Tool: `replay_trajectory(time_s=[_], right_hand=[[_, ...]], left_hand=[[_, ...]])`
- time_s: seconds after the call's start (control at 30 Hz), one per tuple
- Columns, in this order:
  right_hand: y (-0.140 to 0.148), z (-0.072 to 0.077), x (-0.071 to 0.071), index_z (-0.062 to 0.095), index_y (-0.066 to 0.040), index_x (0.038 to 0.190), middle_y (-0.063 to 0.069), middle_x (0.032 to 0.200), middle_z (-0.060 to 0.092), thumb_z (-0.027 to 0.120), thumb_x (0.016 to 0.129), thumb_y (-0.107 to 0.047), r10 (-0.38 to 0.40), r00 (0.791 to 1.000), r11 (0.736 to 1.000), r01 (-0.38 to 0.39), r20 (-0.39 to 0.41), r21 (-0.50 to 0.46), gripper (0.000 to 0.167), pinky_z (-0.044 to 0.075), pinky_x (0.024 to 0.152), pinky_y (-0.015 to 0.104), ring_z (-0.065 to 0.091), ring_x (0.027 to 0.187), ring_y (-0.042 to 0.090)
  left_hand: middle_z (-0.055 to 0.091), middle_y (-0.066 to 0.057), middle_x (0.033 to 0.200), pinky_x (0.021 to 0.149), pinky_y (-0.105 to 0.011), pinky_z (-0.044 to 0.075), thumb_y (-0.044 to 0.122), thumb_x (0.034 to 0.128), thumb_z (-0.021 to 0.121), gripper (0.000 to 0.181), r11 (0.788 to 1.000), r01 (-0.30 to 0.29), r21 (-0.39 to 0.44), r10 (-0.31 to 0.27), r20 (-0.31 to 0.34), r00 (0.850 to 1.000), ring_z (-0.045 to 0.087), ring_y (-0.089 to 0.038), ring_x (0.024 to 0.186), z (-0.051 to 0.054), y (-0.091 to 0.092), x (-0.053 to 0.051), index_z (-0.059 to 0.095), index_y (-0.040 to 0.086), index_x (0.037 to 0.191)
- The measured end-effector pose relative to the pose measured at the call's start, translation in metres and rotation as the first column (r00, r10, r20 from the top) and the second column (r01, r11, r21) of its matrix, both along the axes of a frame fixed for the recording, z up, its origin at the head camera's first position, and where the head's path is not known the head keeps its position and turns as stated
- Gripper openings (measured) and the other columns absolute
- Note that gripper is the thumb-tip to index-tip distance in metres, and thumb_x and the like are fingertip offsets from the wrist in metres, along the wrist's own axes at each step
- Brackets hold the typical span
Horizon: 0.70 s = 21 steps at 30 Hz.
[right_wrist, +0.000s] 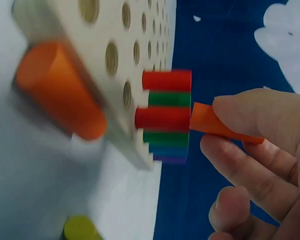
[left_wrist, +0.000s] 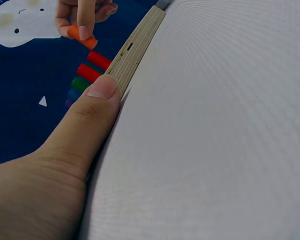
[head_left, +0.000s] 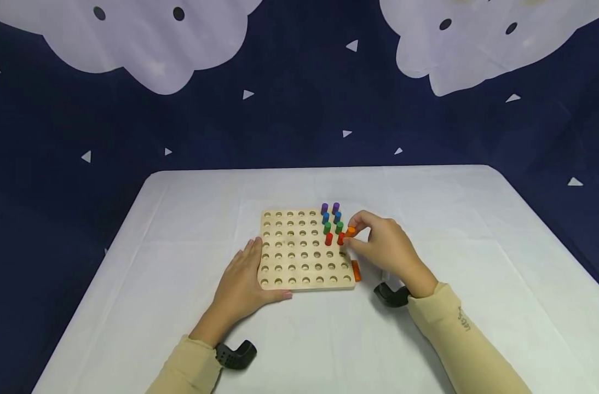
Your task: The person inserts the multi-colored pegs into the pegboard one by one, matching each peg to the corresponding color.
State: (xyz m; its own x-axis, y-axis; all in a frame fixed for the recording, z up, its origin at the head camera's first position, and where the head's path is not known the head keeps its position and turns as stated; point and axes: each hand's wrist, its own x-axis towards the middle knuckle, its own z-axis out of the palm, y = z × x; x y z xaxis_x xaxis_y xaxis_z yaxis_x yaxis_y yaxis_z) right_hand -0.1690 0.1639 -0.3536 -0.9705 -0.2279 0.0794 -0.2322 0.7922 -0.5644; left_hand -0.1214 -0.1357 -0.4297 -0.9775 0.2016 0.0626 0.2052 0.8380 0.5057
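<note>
A square wooden board (head_left: 284,250) with rows of holes lies on the table; pairs of purple, blue, green and red pegs (head_left: 328,239) stand upright at its right side. My right hand (head_left: 385,246) pinches an orange peg (right_wrist: 222,125) between thumb and fingers, above the board beside the red pegs. In the left wrist view the orange peg (left_wrist: 82,37) is tilted in the fingers. My left hand (head_left: 242,282) rests against the board's left edge, fingers straight, with the thumb (left_wrist: 103,92) along the front edge. Another orange peg (head_left: 356,271) lies on the table against the board's right edge.
White cloth covers the table (head_left: 191,219). In the right wrist view a yellow peg (right_wrist: 80,228) lies on the cloth near the bottom edge of the picture. Behind the table hangs a dark blue backdrop (head_left: 299,126) with white clouds and small triangles.
</note>
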Motion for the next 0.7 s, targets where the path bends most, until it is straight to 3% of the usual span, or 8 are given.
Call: replay_trajectory(time_s=[0.17, 0.37, 0.7], right_hand=[[-0.011, 0.0, 0.003, 0.066, -0.023, 0.099, -0.004, 0.095, 0.074, 0.081, 0.083, -0.031, 0.058, 0.998, 0.998, -0.057, -0.008, 0.033, 0.023, 0.037, 0.046, 0.026, 0.045, 0.05, 0.012], [-0.023, -0.01, 0.003, 0.067, -0.023, 0.097, -0.005, 0.093, 0.074, 0.08, 0.084, -0.026, 0.132, 0.991, 0.988, -0.131, -0.005, 0.086, 0.018, 0.036, 0.048, 0.025, 0.041, 0.046, 0.01], [-0.03, -0.015, 0.005, 0.068, -0.022, 0.098, -0.007, 0.093, 0.074, 0.08, 0.083, -0.023, 0.16, 0.987, 0.974, -0.159, 0.008, 0.162, 0.019, 0.045, 0.062, 0.027, 0.059, 0.071, 0.01]], left_hand=[[0.019, -0.015, 0.165, 0.127, -0.046, 0.016, 0.079, 0.0571, 0.077, 0.143, 1.0, 0.004, 0.001, -0.004, 0.009, 1.0, 0.018, -0.03, 0.154, 0.001, 0.0, -0.001, 0.014, 0.0, 0.158], [0.018, -0.015, 0.165, 0.127, -0.046, 0.016, 0.079, 0.0572, 0.077, 0.143, 1.0, 0.008, -0.004, -0.008, 0.011, 1.0, 0.018, -0.03, 0.154, 0.002, 0.001, -0.001, 0.014, -0.001, 0.158], [0.018, -0.015, 0.165, 0.127, -0.045, 0.015, 0.078, 0.0574, 0.078, 0.143, 1.0, 0.006, 0.004, -0.006, 0.013, 1.0, 0.018, -0.03, 0.154, 0.001, 0.0, -0.001, 0.014, -0.001, 0.158]])
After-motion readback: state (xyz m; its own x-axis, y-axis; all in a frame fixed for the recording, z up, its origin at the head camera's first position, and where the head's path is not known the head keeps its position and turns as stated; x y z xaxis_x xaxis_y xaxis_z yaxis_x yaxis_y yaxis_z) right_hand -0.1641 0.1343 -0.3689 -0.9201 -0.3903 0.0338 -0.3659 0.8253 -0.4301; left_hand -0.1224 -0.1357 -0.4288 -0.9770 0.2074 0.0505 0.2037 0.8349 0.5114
